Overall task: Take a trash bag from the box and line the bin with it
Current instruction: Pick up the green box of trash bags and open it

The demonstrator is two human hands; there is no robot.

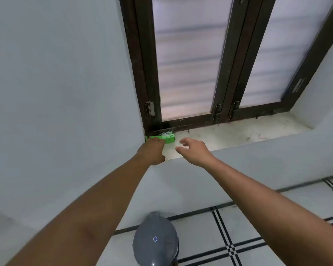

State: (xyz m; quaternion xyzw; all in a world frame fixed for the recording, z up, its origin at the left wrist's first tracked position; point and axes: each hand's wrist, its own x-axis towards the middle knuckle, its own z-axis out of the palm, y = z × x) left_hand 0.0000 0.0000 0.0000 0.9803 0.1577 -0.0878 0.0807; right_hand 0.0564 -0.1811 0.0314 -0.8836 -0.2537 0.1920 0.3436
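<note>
Head view: green box (166, 138) is seen on the sill (229, 135), in the left corner by the window frame (142, 73). Left hand (152, 150) is laid on the box; grip can't be told. Right hand (193, 150) is held open just beside the box, fingers spread. Grey bin (155, 240), lid shut, is seen on the floor below.

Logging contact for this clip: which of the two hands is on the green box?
The left hand, fingers on the green box; the right hand hovers open beside it.

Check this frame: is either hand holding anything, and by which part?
The left hand is on the left end of the green box on the windowsill; a closed grip cannot be confirmed. The right hand is open and holds nothing.
</note>
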